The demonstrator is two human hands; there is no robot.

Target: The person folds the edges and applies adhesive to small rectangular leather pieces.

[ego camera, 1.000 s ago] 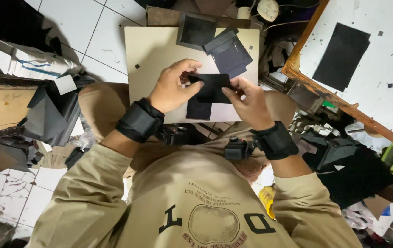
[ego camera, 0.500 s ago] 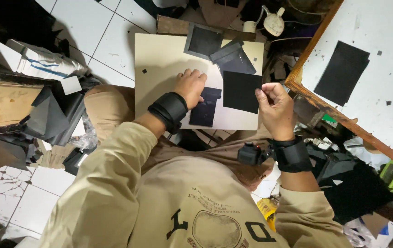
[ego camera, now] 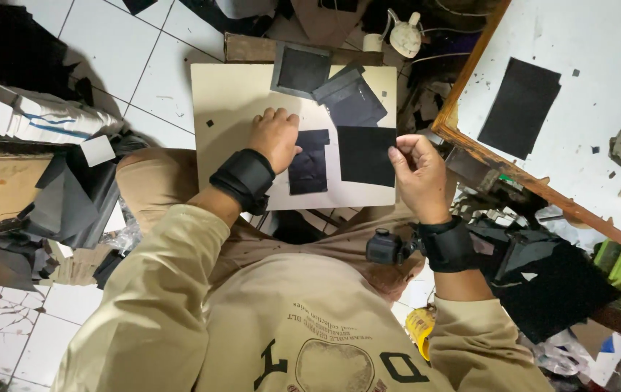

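Observation:
A cream board [ego camera: 231, 101] rests on my lap. My left hand [ego camera: 275, 136] lies flat on it, fingers touching the edge of a black cut piece [ego camera: 308, 162]. My right hand [ego camera: 417, 173] pinches the right edge of a square black sheet [ego camera: 365, 155] that lies on the board's right side. Further up the board sit a dark square piece [ego camera: 302, 70] and overlapping dark pieces [ego camera: 354, 99]. Both wrists wear black bands; a small camera [ego camera: 386, 247] is strapped by the right one.
A white worktable [ego camera: 586, 145] with a wooden rim stands at right, a black rectangle [ego camera: 522, 107] on it. Piles of black scraps [ego camera: 71, 203] and a white box [ego camera: 49, 120] lie at left on the tiled floor. More black material [ego camera: 557, 283] sits low right.
The hands, together on one black piece a second ago, have parted. The left now rests on the board; the right has carried the square sheet to the right side.

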